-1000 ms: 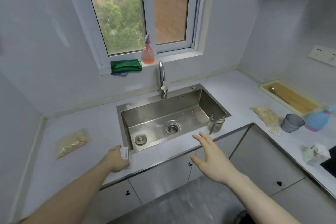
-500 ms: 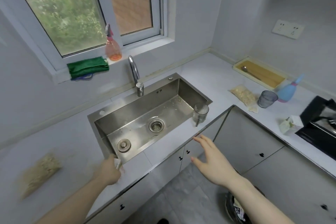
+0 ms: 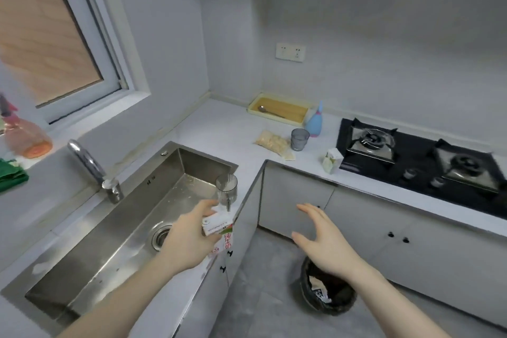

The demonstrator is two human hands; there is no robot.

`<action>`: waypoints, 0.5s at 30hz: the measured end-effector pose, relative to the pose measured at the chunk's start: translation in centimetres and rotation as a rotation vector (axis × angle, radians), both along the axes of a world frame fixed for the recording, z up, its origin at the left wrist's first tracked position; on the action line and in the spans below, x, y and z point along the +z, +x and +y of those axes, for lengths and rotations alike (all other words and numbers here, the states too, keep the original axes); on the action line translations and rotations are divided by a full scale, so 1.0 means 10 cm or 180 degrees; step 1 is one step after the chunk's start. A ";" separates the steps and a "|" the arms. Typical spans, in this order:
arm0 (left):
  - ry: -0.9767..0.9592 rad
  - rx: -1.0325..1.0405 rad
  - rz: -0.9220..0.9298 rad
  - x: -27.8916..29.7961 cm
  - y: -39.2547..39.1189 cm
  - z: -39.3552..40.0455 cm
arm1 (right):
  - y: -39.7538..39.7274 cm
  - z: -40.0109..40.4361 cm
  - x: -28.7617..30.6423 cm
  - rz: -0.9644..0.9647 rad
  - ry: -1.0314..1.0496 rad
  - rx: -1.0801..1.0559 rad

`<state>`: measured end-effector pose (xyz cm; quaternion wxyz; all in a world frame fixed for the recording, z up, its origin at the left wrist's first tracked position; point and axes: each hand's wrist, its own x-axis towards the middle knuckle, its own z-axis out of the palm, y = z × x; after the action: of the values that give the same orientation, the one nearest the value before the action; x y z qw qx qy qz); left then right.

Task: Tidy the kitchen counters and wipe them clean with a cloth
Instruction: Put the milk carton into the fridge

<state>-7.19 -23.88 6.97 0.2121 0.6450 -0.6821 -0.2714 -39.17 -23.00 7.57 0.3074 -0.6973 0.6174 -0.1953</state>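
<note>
Kitchen: a pale L-shaped counter runs under grey walls and a window, a steel sink set into its left run; a black gas hob sits in the right run
My left hand: its grip is closed around a small milk carton, held over the counter's front edge beside the sink
My right hand: fingers spread and relaxed, gripping nothing, out over the floor above a black-lined waste bin
Sink corner: a clear glass stands at the right end, just beyond the carton
Far counter: a bag of food, a grey tumbler, a blue bottle and a yellow tray holding a spoon; a second small carton stands beside the hob
Windowsill: a pink spray bottle and a green cloth
</note>
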 end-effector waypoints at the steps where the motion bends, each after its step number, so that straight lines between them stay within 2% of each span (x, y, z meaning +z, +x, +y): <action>1: -0.0058 -0.0107 0.0095 0.09 -0.12 -0.11 | -0.11 0.03 0.03 -0.0014 -0.0017 -0.0137; 5: -0.0144 -0.0515 0.0375 0.32 -0.66 -0.47 | -0.54 0.23 0.15 -0.0047 -0.0053 -0.0608; 9: -0.0294 -0.1053 0.0277 0.53 -1.40 -0.75 | -1.11 0.47 0.25 -0.0037 -0.0088 -0.1076; 15: -0.0276 -0.1422 0.0274 0.60 -2.34 -1.07 | -1.91 0.66 0.30 -0.0081 -0.0085 -0.1477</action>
<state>-30.56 -34.59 12.95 0.2032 0.4562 -0.8093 -0.3093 -58.32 -16.41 10.62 0.2528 -0.5382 0.7545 -0.2778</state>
